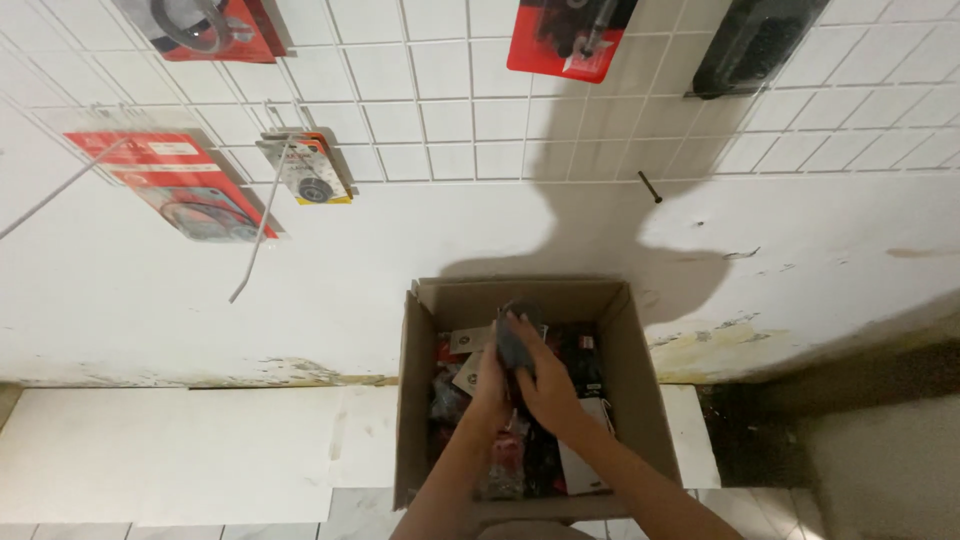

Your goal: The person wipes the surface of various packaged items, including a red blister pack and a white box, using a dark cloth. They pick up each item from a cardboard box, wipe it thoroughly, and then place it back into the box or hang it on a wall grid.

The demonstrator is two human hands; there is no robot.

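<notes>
Packet: dark packaged part, held over the cardboard box.
Left hand: closed on the packet.
Right hand: gripping it too.
Box: full of packets.
Wall grid above box: few packets hung.

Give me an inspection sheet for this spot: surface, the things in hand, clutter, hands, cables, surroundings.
Surface: pale tiled floor, with a box standing on it against the wall.
Things in hand: dark packet, held over the open cardboard box.
Clutter: red and dark packets fill the box.
Hands: left hand and right hand both grip the dark packet.
Cables: nothing seen.
Surroundings: white wall, stained and peeling low down; wire grid with hanging red packs; bare hooks; the person's shadow on the wall.
</notes>
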